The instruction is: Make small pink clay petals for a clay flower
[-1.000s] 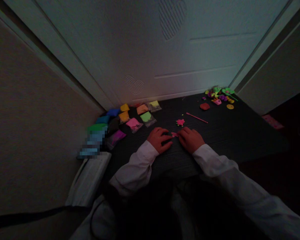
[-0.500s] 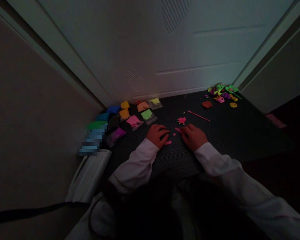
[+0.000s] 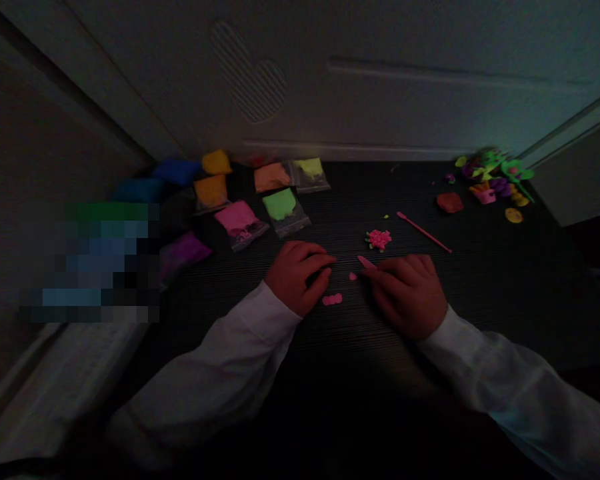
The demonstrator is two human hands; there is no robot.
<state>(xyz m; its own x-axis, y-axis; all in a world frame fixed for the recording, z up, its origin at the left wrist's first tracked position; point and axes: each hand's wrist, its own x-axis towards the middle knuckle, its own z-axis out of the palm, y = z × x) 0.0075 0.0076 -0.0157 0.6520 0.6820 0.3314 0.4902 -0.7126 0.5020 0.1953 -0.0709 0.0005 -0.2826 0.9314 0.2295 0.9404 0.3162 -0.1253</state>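
Observation:
My left hand [image 3: 297,275] rests on the dark board [image 3: 360,333] with its fingers curled and nothing visible in them. A flat pink clay piece [image 3: 332,299] lies just right of its thumb. My right hand [image 3: 407,290] lies opposite, its fingertips pinched on a small pink clay strip [image 3: 367,262] that sticks out to the left. A tiny pink crumb [image 3: 353,275] sits between the hands. A pink clay flower [image 3: 379,239] lies just beyond them, with a thin pink stick tool [image 3: 423,231] to its right.
Several clay bags lie at the back left: pink [image 3: 240,221], green [image 3: 281,206], orange [image 3: 273,177], yellow [image 3: 310,169], purple [image 3: 185,251]. Finished clay figures [image 3: 495,179] and a red lump [image 3: 449,203] sit at the back right. A white door [image 3: 380,73] stands behind.
The view has dropped and drawn closer to the board. My hands have parted slightly, and the flat pink piece now lies bare beside my left thumb.

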